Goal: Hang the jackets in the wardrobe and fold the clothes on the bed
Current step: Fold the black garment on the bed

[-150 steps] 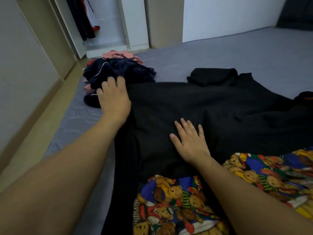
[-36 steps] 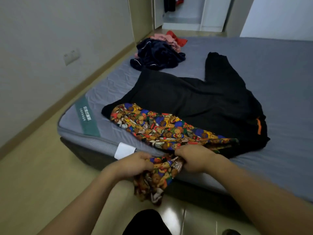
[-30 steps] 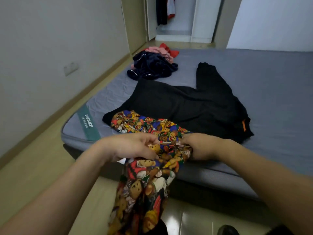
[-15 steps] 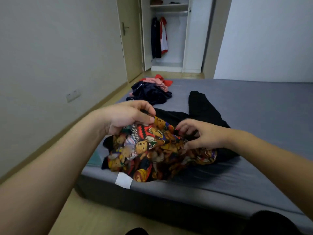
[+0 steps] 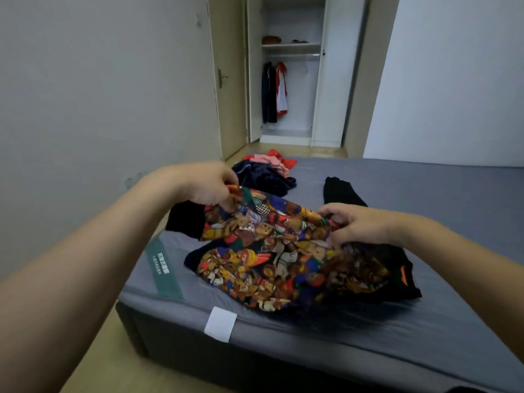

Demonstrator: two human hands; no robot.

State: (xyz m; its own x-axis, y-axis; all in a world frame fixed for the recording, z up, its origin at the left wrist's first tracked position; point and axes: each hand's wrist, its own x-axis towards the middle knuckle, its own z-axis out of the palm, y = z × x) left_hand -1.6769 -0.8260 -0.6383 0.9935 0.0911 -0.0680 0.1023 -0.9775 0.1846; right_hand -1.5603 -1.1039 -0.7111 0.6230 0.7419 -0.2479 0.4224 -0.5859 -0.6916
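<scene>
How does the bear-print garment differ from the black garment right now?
The bear-print garment is multicoloured; the black garment is plain, apart from a small orange tag. The print one is held up at its top edge by the left hand and right hand; the black one lies flat beneath, untouched. Both are on the bed, unfolded.

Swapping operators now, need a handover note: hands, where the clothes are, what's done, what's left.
Left hand and right hand each pinch the top edge of the teddy-print garment, lifted over the near end of the bed.
Black garment lies spread on the bed beneath it.
Navy, pink and red pile sits unfolded at the far left corner.
Done: two jackets hang in the open wardrobe.
Left: fold the print piece, the black one and the pile; whether any is a jacket to hang, I cannot tell.
</scene>
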